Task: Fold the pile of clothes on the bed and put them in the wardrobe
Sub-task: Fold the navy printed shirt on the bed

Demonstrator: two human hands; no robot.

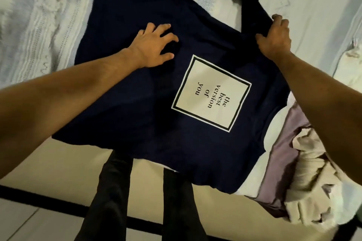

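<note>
Navy T-shirt (137, 94) lies spread print-up across the near edge of the bed (35, 25), its hem overhanging slightly. Left hand (154, 45) rests on the cloth left of the print, fingers spread and bent, pressing, gripping nothing. Right hand (274, 39) grips the far-right sleeve (252, 6), fingers curled into the fabric. Recommended: hold the body pinned with the left hand, draw the sleeve inward across the chest, keep the fold line straight, smooth wrinkles before the next fold. White framed panel (210, 93) reads "the best version of you". Unfolded clothes (305, 172) lie at near right.
</note>
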